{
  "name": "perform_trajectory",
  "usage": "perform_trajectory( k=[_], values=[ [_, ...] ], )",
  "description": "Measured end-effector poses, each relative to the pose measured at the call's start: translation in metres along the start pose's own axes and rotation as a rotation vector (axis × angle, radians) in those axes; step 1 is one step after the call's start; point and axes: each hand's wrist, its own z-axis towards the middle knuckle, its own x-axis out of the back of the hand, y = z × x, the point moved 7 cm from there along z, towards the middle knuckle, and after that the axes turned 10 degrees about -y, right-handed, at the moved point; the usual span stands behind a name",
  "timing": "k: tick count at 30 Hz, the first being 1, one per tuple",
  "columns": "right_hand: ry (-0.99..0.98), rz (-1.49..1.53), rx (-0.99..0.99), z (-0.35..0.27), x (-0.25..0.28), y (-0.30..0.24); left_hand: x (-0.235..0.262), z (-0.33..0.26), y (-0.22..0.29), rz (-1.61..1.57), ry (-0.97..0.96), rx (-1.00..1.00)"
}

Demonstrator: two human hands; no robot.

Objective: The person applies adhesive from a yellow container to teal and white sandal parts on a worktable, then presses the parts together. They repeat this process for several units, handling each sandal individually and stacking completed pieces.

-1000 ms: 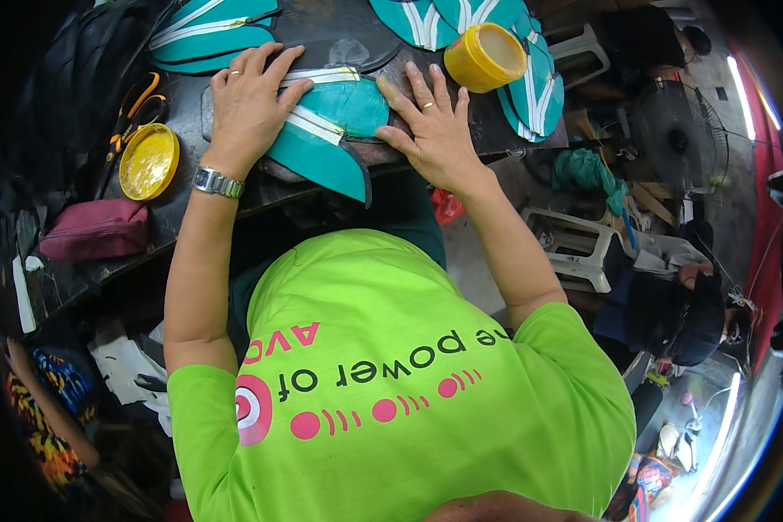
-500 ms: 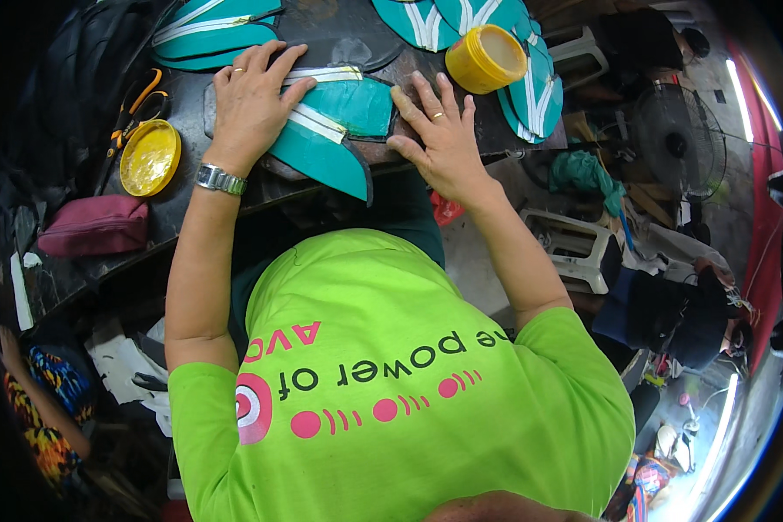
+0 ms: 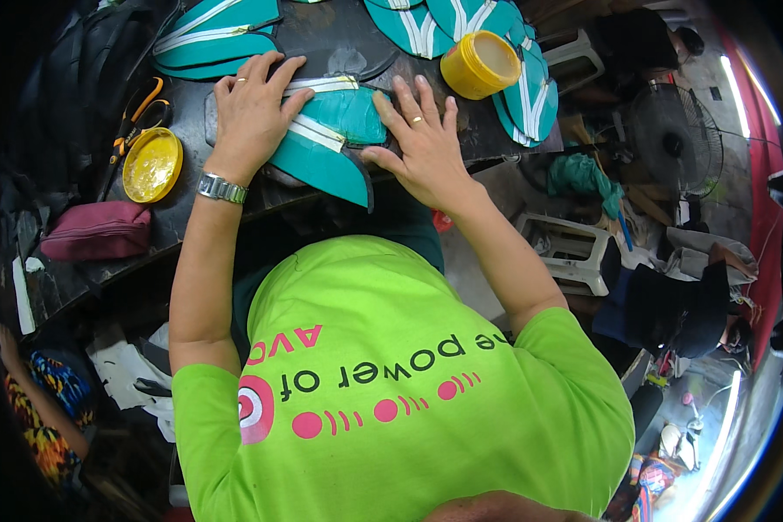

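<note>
A teal panel (image 3: 350,113) with white strips and a dark edge lies near the front edge of the dark table. Its lower flap (image 3: 317,170) points toward me, slightly over the edge. My left hand (image 3: 248,122) rests flat on the panel's left part, fingers a little apart, thumb by the white strips. At the panel's right end lies my right hand (image 3: 419,143), fingers spread, with fingertips touching the edge. Neither hand grips anything. A yellow tub (image 3: 474,71) of pale paste, perhaps glue, stands beyond my right hand.
Left on the table (image 3: 183,217) are a yellow lid (image 3: 152,165), orange-and-black scissors (image 3: 137,113) and a maroon pouch (image 3: 98,231). More teal pieces lie at the back left (image 3: 213,43) and back right (image 3: 531,109). White stools (image 3: 574,248) and a fan (image 3: 674,139) stand right.
My right hand has slid a little left, its fingertips now at the panel's right end. My left hand stays on the panel. The whole view has shifted slightly.
</note>
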Motion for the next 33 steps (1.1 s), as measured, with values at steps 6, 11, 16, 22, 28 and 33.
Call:
perform_trajectory(
  k=[6, 11, 16, 22, 28, 33],
  values=[
    [-0.02, 0.099, 0.136, 0.023, 0.022, -0.012, 0.01, -0.01, 0.005, -0.051, -0.021, -0.012],
    [0.284, 0.434, -0.022, 0.007, 0.099, 0.07, 0.018, -0.026, 0.002, -0.069, -0.02, -0.05],
    [0.044, -0.387, -0.407, 0.016, 0.095, 0.147, 0.014, -0.029, -0.002, -0.058, -0.026, -0.026],
    [0.673, -0.195, -0.218, 0.002, 0.164, 0.148, 0.015, -0.03, -0.002, -0.08, -0.003, -0.016],
    [0.06, -0.477, -0.32, -0.006, 0.104, 0.106, 0.014, -0.029, -0.004, -0.099, 0.007, 0.001],
    [0.124, -0.059, -0.146, -0.006, 0.111, 0.066, 0.013, -0.029, -0.003, -0.09, 0.011, -0.005]
  ],
)
